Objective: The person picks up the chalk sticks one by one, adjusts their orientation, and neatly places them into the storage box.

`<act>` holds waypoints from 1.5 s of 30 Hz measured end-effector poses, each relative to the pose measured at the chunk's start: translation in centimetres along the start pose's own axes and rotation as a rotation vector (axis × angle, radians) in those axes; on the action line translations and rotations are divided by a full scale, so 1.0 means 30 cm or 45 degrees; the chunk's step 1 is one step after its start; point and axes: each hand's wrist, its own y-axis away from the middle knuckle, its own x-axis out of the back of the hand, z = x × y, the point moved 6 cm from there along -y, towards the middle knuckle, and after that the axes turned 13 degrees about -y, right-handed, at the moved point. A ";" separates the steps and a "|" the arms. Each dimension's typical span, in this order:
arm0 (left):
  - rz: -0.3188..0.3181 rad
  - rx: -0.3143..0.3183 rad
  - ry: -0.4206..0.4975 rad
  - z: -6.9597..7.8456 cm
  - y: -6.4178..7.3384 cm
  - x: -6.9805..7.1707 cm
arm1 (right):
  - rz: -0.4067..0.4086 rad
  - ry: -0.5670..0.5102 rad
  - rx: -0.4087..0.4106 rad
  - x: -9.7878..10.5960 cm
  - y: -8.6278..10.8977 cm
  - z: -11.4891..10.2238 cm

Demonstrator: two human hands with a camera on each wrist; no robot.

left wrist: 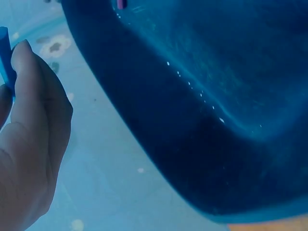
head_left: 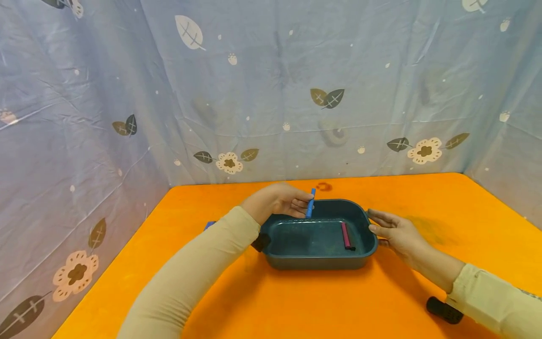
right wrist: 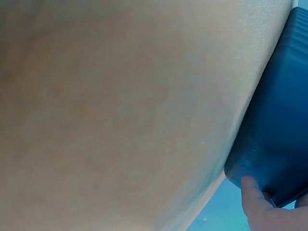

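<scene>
My left hand (head_left: 292, 200) is raised over the back left part of a dark teal rectangular tray (head_left: 317, 262). It pinches a slim blue stick (head_left: 310, 205) between thumb and fingers, tilted nearly upright; the left wrist view shows part of this stick (left wrist: 6, 57) at its edge. Inside the tray, toward the right end, lies a magenta stick (head_left: 345, 235) with a dark stick (head_left: 351, 242) against it. At the tray's right end my right hand (head_left: 398, 235) touches the outer wall with fairly straight fingers. In the right wrist view a fingertip (right wrist: 249, 183) rests on that wall.
An orange cloth (head_left: 305, 306) covers the table. A small blue object (head_left: 209, 225) shows partly behind the left forearm. Patterned curtains (head_left: 271, 94) stand at the back and both sides. A black device (head_left: 444, 310) hangs under the right wrist.
</scene>
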 end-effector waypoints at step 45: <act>-0.100 0.238 -0.080 -0.070 -0.246 -0.256 | 0.030 -0.016 0.014 0.008 0.002 0.001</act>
